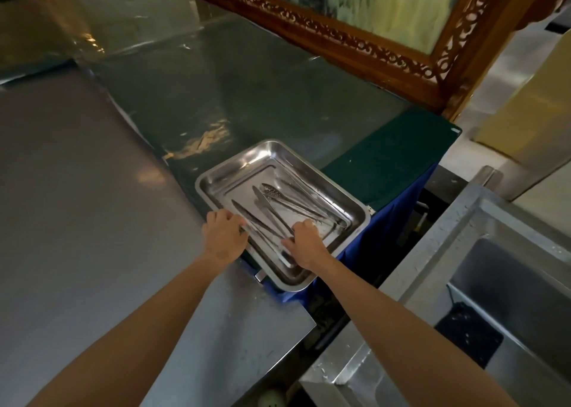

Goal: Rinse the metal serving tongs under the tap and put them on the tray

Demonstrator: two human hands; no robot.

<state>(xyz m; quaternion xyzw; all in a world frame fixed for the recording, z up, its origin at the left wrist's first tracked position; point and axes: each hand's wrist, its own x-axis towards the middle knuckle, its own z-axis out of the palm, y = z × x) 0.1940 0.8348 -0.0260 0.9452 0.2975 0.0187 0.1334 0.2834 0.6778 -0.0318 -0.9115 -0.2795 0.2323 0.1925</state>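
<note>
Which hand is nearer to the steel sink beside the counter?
Right. The right hand grips the tongs inside the tray, on the side facing the steel sink. The left hand is at the tray's opposite rim, farther from the sink.

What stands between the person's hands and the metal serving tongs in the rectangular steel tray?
Nothing visible does. The right hand curls its fingers on the long metal serving tongs, which lie inside the shallow rectangular steel tray. The left hand is at the tray's near left rim, beside them.
</note>
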